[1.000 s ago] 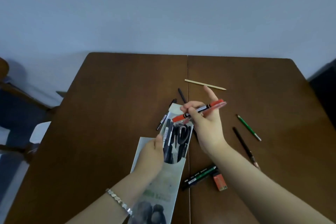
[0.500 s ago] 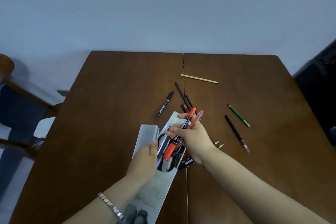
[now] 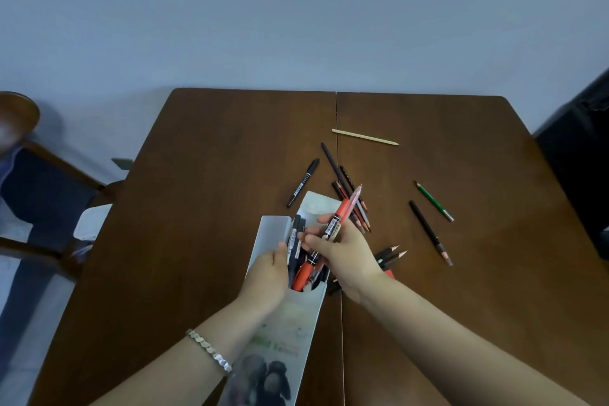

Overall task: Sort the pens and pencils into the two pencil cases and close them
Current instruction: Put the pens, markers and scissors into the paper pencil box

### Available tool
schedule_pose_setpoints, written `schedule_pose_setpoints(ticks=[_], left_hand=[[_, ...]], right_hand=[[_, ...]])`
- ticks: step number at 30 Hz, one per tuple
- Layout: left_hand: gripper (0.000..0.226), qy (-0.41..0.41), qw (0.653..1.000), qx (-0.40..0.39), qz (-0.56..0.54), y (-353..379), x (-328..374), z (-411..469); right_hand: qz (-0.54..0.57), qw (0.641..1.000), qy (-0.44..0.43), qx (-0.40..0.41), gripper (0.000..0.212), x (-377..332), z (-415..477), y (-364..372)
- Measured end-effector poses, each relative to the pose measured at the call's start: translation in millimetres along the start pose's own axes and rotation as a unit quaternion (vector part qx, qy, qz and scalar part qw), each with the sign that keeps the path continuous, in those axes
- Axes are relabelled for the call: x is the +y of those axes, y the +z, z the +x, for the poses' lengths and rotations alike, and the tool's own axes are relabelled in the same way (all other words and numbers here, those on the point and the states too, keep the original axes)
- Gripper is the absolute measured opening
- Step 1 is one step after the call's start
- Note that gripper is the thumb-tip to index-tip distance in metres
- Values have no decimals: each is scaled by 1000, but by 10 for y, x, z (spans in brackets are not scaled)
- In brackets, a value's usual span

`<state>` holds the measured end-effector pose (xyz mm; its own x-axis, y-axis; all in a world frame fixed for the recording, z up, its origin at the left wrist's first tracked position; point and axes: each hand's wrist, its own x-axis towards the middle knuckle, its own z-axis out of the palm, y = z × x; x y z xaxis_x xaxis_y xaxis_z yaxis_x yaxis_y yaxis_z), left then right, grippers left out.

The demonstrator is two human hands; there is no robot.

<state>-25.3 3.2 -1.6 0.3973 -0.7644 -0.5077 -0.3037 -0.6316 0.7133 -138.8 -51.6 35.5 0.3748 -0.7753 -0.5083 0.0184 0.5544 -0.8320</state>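
Setting: a brown wooden table [image 3: 197, 241] against a plain pale wall, with a chair [image 3: 19, 115] far out beyond the left hand.
Case: the pencil case [image 3: 296, 316] lies under both hands, its flap [image 3: 273, 231] folded open just past the left fingertips and dark pens already inside.
Second case: we cannot find it in view.
Risk 1: we judge the crowded mouth could jam the incoming pen against the pens inside, so it may slip from the pinch.
Risk 2: if the left hand eases off, a push could slide the case away from us.
Risk 3: a pen standing proud of the mouth would stop the flap from shutting.
Right hand [image 3: 342, 254]: fingers and thumb curl in a pinch around the red pen [image 3: 341, 212], seemingly with a pink pen [image 3: 356, 193] alongside. The lower end dips into the case mouth and the tip points away.
Left hand [image 3: 267, 277]: it grips the case edge beside the mouth, thumb on top. We cannot tell how the other fingers lie.
Loose, beyond the right fingertips: a bunch of pencils [image 3: 346, 181], 1 black marker [image 3: 303, 183] and 1 pale pencil [image 3: 364, 137].
Loose, outside the right hand: 1 green pencil [image 3: 434, 201], 1 dark pencil [image 3: 430, 232], and more pencils [image 3: 392, 254] touching the wrist.
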Motion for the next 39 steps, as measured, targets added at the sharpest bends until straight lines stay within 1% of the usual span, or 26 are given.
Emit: schedule_pose_setpoints(ticks=[2, 4, 5, 6, 7, 9, 11, 12, 14, 15, 16, 17, 19, 21, 23, 25, 29, 30, 35, 39], left_hand=[[55, 5, 1000, -1, -8, 2, -17, -26], [57, 21, 1000, 0, -15, -4, -23, -39], [58, 28, 999, -1, -17, -11, -15, -45], [58, 33, 999, -2, -16, -15, -9, -45], [59, 37, 999, -3, -12, -16, -10, -41], [59, 43, 999, -2, -7, -21, -19, -33], [58, 45, 999, 4, -6, -31, -27, -35], [57, 44, 999, 5, -7, -34, -39, -34], [57, 42, 999, 5, -16, -33, -57, -35], [56, 40, 999, 4, -18, -30, -56, -40], [56, 38, 999, 2, -17, -20, -57, -41], [56, 37, 999, -2, -14, -3, -61, -39], [54, 37, 999, -12, -13, 25, -65, -43], [52, 36, 999, -10, -15, 41, -67, -56], [52, 35, 999, -3, -16, 27, -77, -54], [53, 33, 999, 0, -16, -6, -104, -57], [55, 35, 999, 9, 7, -44, -173, -40], [55, 38, 999, 13, 10, -49, -176, -41], [52, 59, 997, 40, 15, -55, -150, -84], [49, 65, 996, 53, 26, -36, -173, -132]], right_hand=[[-43, 998, -38, 21, 35, -14, 1, -38], [-32, 995, -76, 58, 42, -56, 38, -83], [-21, 993, -88, 72, 40, -84, 62, -101], [-16, 992, -94, 82, 33, -100, 86, -114], [-11, 992, -92, 89, 27, -111, 102, -117], [15, 992, -84, 89, 22, -101, 126, -114], [76, 991, -78, 73, 16, -77, 119, -99], [113, 989, -73, 63, 18, -62, 108, -89], [190, 978, -66, 50, 32, -35, 88, -71], [213, 974, -66, 45, 44, -16, 80, -56], [214, 973, -70, 42, 54, 12, 74, -41], [198, 976, -78, 39, 61, 39, 66, -20], [139, 986, -88, 41, 67, 75, 59, 1], [102, 990, -81, 48, 65, 70, 61, -24], [56, 995, -68, 50, 59, 35, 48, -66], [-16, 996, -61, 56, 49, 14, 24, -98], [-116, 986, -100, 72, 6, 7, 1, -148], [-131, 983, -102, 74, 5, 8, 4, -156], [-124, 984, -62, 112, 17, 2, 28, -146], [-194, 969, -62, 142, 21, -10, 59, -113]])
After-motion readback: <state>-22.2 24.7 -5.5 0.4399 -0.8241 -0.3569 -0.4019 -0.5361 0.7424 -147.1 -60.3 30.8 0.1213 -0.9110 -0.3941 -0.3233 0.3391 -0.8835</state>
